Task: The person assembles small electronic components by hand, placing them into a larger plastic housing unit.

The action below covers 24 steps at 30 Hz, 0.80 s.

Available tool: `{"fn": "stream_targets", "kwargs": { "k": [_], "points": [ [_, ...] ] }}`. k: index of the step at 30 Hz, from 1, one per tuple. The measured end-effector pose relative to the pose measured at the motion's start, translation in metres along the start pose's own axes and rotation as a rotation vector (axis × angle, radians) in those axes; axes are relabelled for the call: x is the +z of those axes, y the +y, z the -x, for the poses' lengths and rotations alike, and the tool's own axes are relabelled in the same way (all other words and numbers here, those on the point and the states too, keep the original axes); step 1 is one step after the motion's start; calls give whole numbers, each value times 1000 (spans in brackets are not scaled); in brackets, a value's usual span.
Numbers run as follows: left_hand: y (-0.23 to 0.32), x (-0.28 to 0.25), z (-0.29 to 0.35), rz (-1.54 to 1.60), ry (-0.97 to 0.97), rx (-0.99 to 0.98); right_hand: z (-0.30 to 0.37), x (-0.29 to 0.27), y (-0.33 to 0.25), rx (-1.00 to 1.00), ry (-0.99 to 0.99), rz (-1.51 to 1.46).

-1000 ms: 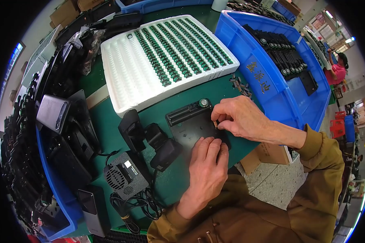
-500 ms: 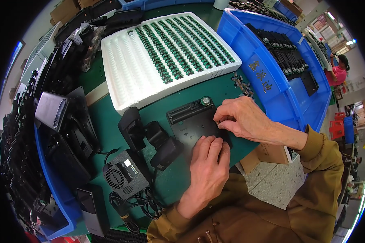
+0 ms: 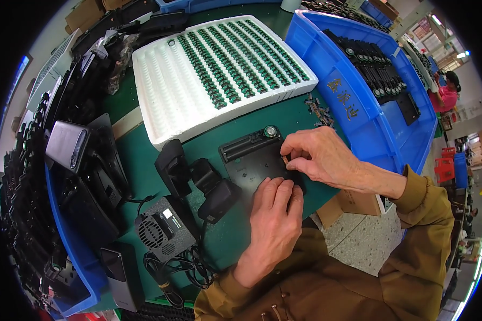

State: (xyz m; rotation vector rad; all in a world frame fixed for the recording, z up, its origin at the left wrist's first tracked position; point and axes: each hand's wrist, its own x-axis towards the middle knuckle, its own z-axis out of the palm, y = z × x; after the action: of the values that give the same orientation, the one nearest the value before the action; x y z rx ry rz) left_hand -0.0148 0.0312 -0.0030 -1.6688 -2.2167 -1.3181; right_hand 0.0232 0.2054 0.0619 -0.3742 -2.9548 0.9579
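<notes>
A flat black plastic panel point(image 3: 245, 175) lies on the green tabletop in front of me. Along its far edge run a long slot and a round, shiny lens-like piece point(image 3: 270, 131). My left hand point(image 3: 276, 214) bends its fingers over the near part of the panel and holds it; the thumb is hidden. At the panel's right side, my right hand point(image 3: 324, 155) pinches a small copper-coloured strip point(image 3: 285, 159) between thumb and fingertips. Most of that strip is covered by the fingers. Similar small metal pieces point(image 3: 319, 111) are heaped beyond my right hand.
A white foam tray point(image 3: 171, 115) with rows of green parts stands behind the panel. To the right is a blue bin point(image 3: 353, 107) of black assemblies. Left are a black stand point(image 3: 211, 187), a speaker-like box point(image 3: 166, 227), coiled cables point(image 3: 190, 267) and another blue bin point(image 3: 64, 224).
My right fingers have shifted slightly left and up, and the small strip between them now shows. My left hand stays on the panel, almost unmoved.
</notes>
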Motion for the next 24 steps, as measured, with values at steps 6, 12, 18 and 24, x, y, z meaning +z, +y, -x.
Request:
{"fn": "stream_targets", "kwargs": {
  "k": [6,12,18,24],
  "points": [
    [-1,0,2,5,-1,-9,-16,-14,-4,-17,70,126],
    [1,0,0,3,9,9,-29,6,17,-273,120,209],
    [0,-2,0,39,59,110,-38,9,18,-265,14,186],
    [3,-7,-4,203,126,394,-36,-4,16,-300,78,244]
  ]
}}
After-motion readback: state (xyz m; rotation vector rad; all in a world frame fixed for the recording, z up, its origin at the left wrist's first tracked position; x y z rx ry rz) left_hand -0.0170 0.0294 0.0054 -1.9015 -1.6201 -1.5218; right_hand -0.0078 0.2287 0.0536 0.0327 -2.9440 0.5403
